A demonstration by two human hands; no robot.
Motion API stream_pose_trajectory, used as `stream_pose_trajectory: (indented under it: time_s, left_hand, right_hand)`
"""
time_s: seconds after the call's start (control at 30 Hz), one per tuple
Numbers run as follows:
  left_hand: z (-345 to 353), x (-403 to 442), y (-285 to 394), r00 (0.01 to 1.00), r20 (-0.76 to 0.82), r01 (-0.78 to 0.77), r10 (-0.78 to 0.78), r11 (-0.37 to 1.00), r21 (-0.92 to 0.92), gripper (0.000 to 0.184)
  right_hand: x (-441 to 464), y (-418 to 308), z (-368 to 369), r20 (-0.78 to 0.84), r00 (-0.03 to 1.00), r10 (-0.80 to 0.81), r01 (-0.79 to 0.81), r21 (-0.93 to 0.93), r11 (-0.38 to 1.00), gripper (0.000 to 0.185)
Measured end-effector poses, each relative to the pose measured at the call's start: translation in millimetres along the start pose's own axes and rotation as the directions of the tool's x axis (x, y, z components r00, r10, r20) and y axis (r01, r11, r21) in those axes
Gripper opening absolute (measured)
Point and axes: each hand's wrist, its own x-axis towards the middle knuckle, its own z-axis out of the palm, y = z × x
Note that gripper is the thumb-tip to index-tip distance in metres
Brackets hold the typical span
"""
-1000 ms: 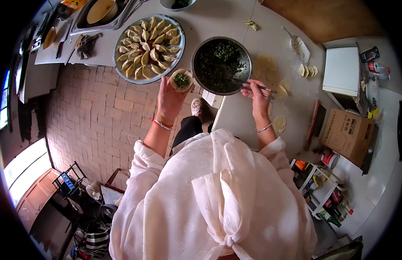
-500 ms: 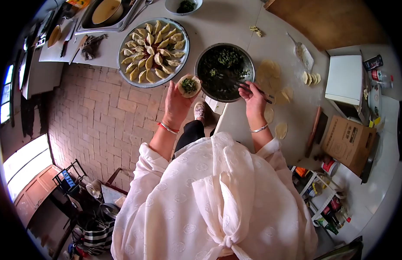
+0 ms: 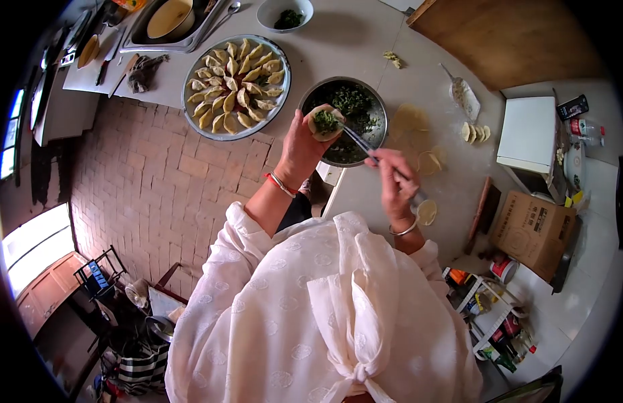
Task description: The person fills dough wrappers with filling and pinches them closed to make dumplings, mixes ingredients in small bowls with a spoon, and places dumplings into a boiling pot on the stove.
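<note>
Left hand (image 3: 301, 149), cupped under wrapper (image 3: 325, 123): round, pale, heaped with green filling (image 3: 326, 121), upper centre. Right hand (image 3: 396, 185): gripping chopsticks (image 3: 358, 140), tips at filling. Beyond: steel bowl (image 3: 380, 113); upper left, plate (image 3: 188, 114) of dumplings (image 3: 231, 102).

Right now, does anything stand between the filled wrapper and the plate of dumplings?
Nothing visible blocks the way from the filled wrapper in the left hand to the plate. The chopsticks in the right hand reach it from the opposite side.
</note>
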Motion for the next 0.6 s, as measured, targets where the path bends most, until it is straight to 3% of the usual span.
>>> stream_pose_trajectory:
  time_s: [0.03,0.1,0.23,0.33,0.43,0.53,0.6]
  left_hand:
    - [3,1,-1,1.0,0.018,0.003,-0.003,1.0,0.0,0.06]
    - [6,4,-4,0.999,0.029,0.012,-0.012,1.0,0.002,0.061]
    - [8,5,-8,1.0,0.023,0.013,-0.013,1.0,-0.01,0.061]
    - [10,4,-10,1.0,0.026,0.005,-0.005,1.0,-0.031,0.061]
    - [14,1,-10,0.999,0.041,0.007,-0.004,0.998,-0.06,0.061]
    - [18,-1,-9,0.999,0.047,0.018,-0.015,0.998,-0.064,0.062]
    - [20,-2,-9,0.998,0.051,0.029,-0.025,0.997,-0.067,0.062]
  right_hand:
    - [1,-1,-2,0.1,0.983,-0.153,0.168,-0.157,0.973,0.02]
    - [2,-5,-5,0.354,0.854,-0.381,0.505,-0.391,0.769,0.027]
    - [-4,-3,-5,0.422,0.805,-0.418,0.582,-0.418,0.698,0.034]
    - [-2,-12,-9,0.364,0.823,-0.436,0.56,-0.388,0.732,0.033]
    - [-7,-21,-17,0.16,0.934,-0.321,0.354,-0.278,0.893,0.02]
    - [-6,-31,-15,-0.073,0.996,-0.049,0.052,0.042,0.998,0.016]
    - [-5,-19,-18,-0.159,0.972,0.175,-0.125,0.283,0.951,0.019]
